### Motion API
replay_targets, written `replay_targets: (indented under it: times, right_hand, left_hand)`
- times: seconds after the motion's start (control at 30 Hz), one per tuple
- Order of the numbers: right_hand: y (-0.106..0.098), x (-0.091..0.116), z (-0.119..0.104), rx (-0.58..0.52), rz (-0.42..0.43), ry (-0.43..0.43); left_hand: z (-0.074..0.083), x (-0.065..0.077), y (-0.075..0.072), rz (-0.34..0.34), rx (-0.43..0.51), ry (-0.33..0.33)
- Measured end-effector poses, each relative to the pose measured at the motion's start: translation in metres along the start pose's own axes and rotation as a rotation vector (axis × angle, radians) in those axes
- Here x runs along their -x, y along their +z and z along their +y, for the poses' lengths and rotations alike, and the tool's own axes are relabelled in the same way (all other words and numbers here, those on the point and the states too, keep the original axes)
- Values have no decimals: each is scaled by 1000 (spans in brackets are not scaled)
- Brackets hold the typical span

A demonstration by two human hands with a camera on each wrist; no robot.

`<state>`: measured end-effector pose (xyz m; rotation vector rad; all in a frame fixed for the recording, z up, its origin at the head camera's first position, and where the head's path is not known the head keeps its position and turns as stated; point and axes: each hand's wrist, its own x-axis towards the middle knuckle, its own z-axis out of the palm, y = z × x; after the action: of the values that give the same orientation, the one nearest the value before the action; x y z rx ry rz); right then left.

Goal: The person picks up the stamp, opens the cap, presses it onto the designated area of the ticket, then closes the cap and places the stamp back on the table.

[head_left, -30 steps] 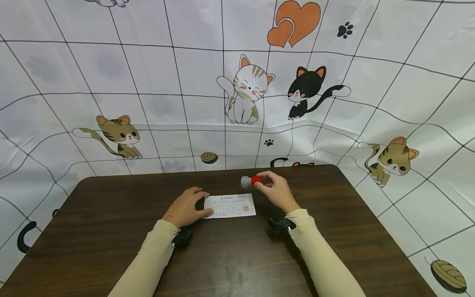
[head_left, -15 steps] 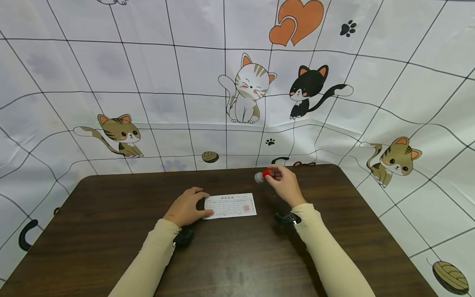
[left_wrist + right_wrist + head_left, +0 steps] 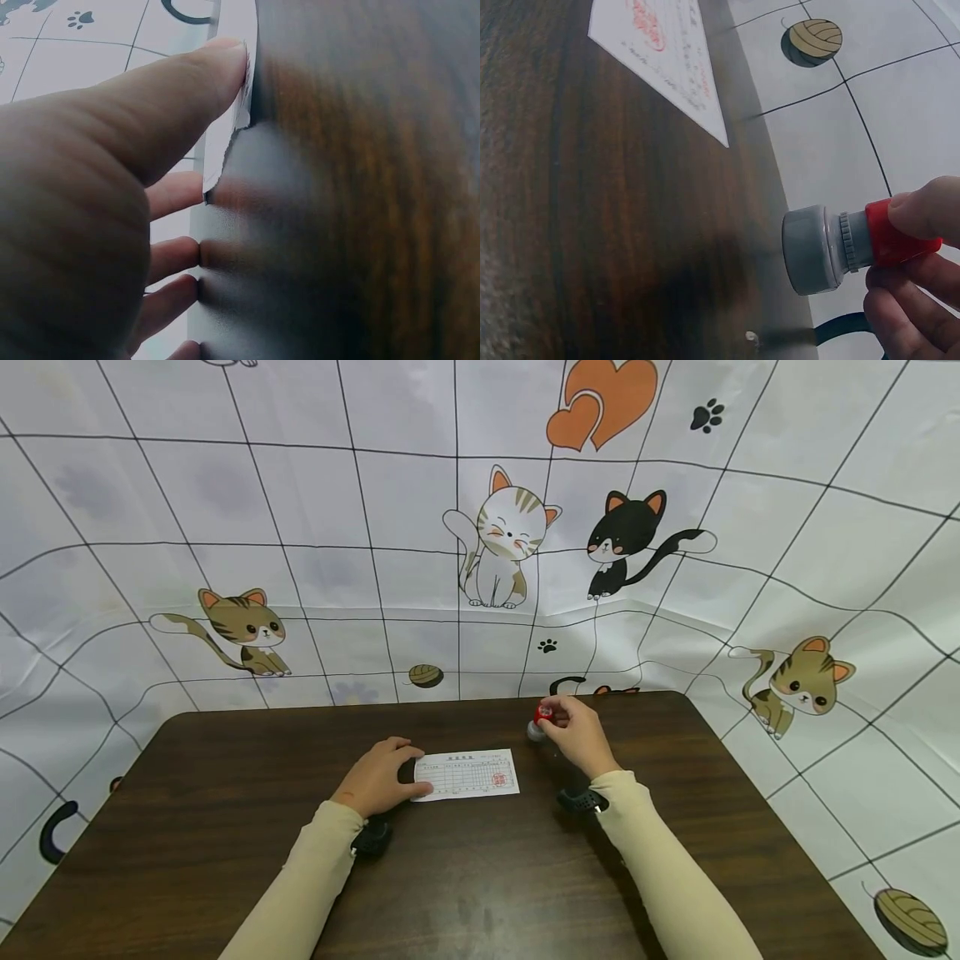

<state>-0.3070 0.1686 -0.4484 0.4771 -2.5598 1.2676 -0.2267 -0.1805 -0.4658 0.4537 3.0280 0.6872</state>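
A white printed form slip (image 3: 457, 781) with a red seal imprint (image 3: 498, 779) lies on the dark wooden table. My left hand (image 3: 378, 782) rests at the slip's left end. In the left wrist view its thumb (image 3: 214, 71) presses on the slip beside a torn edge, while the other fingertips touch the tabletop. To the right of the slip, my right hand (image 3: 581, 739) pinches a rubber stamp (image 3: 885, 232) by its red handle. The stamp's grey base points down at the table; whether it touches I cannot tell.
The brown table (image 3: 465, 885) has its far edge close behind both hands. A white curtain (image 3: 337, 585) printed with cats and grid lines hangs behind and at the sides. A dark band (image 3: 581, 802) circles my right wrist, another device (image 3: 371, 837) my left.
My right hand has moved right, away from the slip, with the stamp. The stamp has turned from lying sideways to nearly upright, base down. The left hand and slip have stayed put.
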Motion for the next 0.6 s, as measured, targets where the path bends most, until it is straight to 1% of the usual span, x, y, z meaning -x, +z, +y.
replay_targets:
  times: [0.27,0.6]
  right_hand:
    - [6,2,4,8,-35,21]
    - [10,4,3,-9,-57,40]
  left_hand:
    - [-1,0,1,2,1,-4]
    - [-1,-1,3,1,-3,6]
